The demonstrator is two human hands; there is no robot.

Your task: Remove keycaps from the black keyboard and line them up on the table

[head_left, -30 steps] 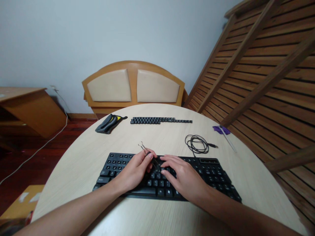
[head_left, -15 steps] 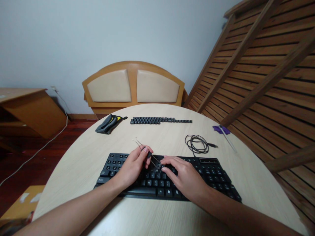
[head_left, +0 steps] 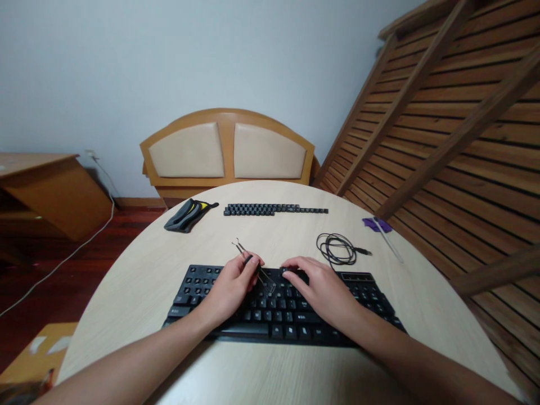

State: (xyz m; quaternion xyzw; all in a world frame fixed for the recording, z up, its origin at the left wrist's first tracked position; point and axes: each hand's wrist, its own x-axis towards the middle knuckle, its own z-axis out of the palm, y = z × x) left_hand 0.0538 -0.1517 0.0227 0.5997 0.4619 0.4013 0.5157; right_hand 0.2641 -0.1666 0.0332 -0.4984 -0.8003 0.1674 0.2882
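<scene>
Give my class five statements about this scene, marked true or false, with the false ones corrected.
The left hand holds a wire tool over the keyboard. True.
The coiled cable lies left of the keyboard. False: the coiled cable lies beyond the keyboard's right half.
A purple cloth lies toward the right side of the table. True.
The right hand rests on the purple cloth. False: the right hand is at the keyboard, fingers closed on what looks like a keycap.
Small black keycaps lie in rows beyond the keyboard. True.
</scene>
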